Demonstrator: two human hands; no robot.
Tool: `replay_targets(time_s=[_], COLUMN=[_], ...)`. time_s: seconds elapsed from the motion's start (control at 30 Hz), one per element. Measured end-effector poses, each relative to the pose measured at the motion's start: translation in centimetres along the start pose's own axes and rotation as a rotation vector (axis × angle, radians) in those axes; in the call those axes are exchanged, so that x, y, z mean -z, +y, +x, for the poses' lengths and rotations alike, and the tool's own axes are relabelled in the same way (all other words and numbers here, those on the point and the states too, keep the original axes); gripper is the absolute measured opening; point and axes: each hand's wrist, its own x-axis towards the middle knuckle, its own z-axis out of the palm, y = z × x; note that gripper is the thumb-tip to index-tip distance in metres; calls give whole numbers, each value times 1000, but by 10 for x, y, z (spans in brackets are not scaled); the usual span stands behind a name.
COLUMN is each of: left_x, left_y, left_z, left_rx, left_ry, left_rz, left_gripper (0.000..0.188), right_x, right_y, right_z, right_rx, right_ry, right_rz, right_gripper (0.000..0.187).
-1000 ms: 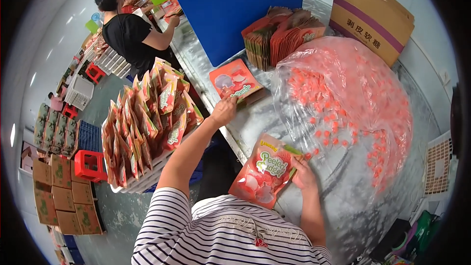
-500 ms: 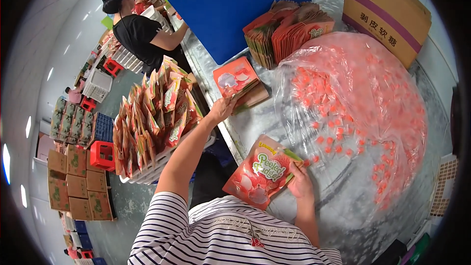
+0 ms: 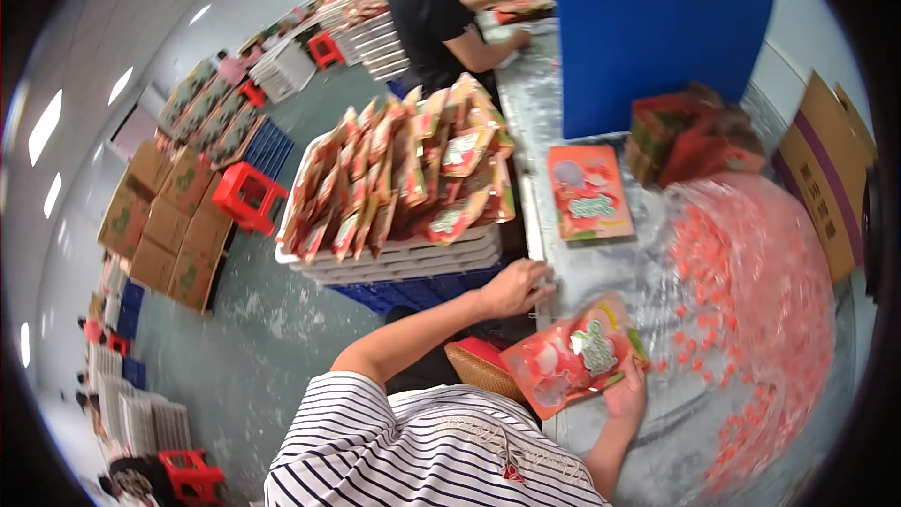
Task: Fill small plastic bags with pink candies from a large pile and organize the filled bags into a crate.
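My right hand (image 3: 625, 392) grips a red printed candy pouch (image 3: 580, 349) by its lower right edge, tilted over the table's near edge. Left of the pouch, my left hand (image 3: 516, 289) hovers by the table edge, its fingers loosely bent and slightly apart, with nothing visible in them. Beyond it, a stack of flat pouches (image 3: 591, 192) lies on the grey table (image 3: 587, 282). To the right, small red wrapped candies (image 3: 706, 324) spill from a large clear plastic bag (image 3: 784, 272).
More bundled pouches (image 3: 699, 141) stand by a blue partition (image 3: 657, 28), near a cardboard box (image 3: 821, 183). Left of the table, a white crate (image 3: 404, 249) holds many upright pouches. Behind it are a red stool (image 3: 249, 199) and stacked cartons (image 3: 174, 225). A co-worker (image 3: 432, 33) stands farther along the table.
My left hand has let go of the flat pouch stack and drawn back toward the pouch in my right hand. The view has swung left.
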Motion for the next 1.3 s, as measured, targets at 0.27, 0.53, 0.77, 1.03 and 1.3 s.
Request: replay_targets(time_s=[0.27,0.53,0.77,1.03,1.3], left_x=[16,-14,-33,-31,-26], left_y=[-13,-44,-51,-57,-68], left_z=[-192,-256,-274,-281,-299], left_rx=[705,659,599,580,792], left_ry=[-77,-3,119,121,671], left_rz=[-317,-173,-56,-163,-555], left_gripper=[33,40,42,42,33], right_x=[-1,-47,-223,-378,-413], right_y=[-1,-33,-29,79,128], right_z=[9,23,77,100,109], right_rx=[35,109,237,-129,-301], right_ry=[32,296,4,-354,-484], right_rz=[-175,-980,-1066,-1037,-957], right_gripper=[40,23,12,25,31])
